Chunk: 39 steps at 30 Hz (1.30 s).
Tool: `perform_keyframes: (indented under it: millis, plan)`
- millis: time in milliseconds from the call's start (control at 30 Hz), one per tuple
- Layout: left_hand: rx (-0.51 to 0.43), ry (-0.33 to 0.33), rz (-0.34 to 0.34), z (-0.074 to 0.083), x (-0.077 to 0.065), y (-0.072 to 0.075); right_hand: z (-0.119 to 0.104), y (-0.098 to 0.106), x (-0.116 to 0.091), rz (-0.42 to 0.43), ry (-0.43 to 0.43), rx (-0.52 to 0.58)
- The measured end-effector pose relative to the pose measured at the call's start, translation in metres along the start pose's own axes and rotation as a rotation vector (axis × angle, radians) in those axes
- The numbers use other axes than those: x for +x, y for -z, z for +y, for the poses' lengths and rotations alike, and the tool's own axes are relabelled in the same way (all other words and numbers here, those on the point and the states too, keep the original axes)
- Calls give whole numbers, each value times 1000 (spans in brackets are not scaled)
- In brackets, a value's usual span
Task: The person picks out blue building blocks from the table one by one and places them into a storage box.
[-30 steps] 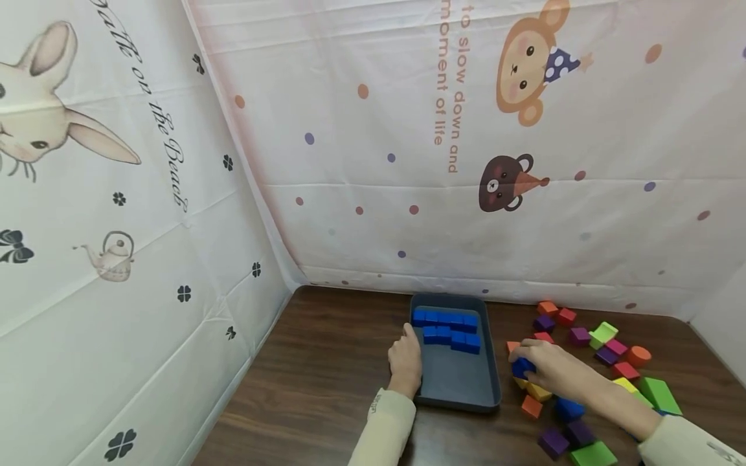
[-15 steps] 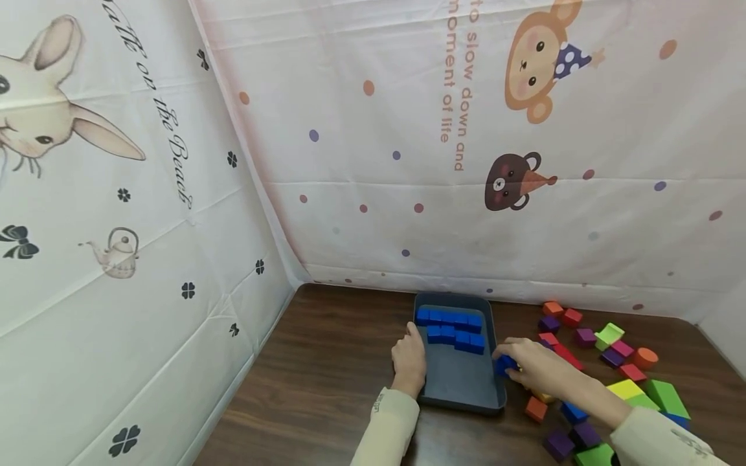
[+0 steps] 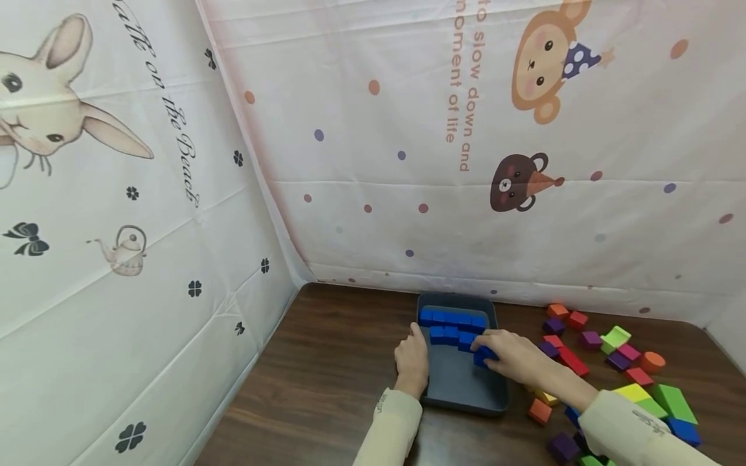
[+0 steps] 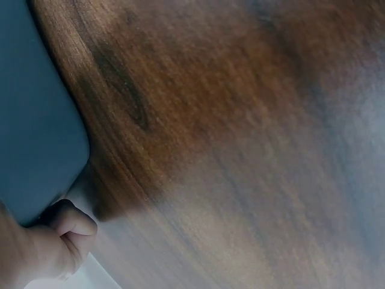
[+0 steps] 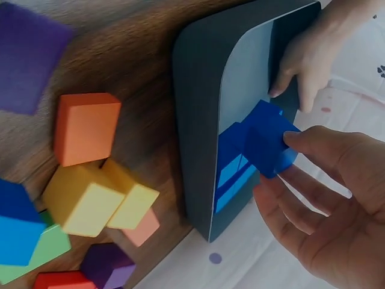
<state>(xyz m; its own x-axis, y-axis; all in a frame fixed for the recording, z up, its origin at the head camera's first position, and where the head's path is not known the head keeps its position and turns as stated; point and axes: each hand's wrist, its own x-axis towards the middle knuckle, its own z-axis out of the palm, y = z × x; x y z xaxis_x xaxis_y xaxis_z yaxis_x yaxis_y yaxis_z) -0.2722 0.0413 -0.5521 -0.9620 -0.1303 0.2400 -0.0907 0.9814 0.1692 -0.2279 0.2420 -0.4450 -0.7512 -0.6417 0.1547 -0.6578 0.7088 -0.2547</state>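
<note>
Tray (image 3: pixel 466 388) on tbl (image 3: pixel 332 353), cubes (image 3: pixel 447 319) in rows at far end, loose blks (image 3: pixel 632 392) to R, cloth (image 3: pixel 355 243) behind

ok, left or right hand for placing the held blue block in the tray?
Right, likely: the right hand pinches the blue block above the tray, while the left hand holds the tray's left rim and has no block.

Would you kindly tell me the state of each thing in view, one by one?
Tray: right side up, partly filled
Left hand: gripping the tray's left rim
Held block: over the tray, perhaps touching others
Right hand: pinching the held block
Blue blocks: in two rows, inside the tray
Loose blocks: scattered, some touching
Cloth: hung, creased
</note>
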Motion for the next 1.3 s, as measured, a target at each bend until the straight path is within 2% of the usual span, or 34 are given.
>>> perform_keyframes:
  millis: [300,600,867,1167,1300]
  plan:
    - [-8,21,25,-2,5,3,-9,-5,28,-16,28,-41]
    - [-2,25,3,-2,4,3,-10,-18,43,-71,21,-39]
    - [19,31,-72,3,-2,-1,-9,-31,45,-117,20,5]
    - [1,43,-34,5,-1,-1,-4,-37,55,-139,-10,-20]
    - [15,52,-48,4,1,0,-4,-39,58,-140,-3,-11]
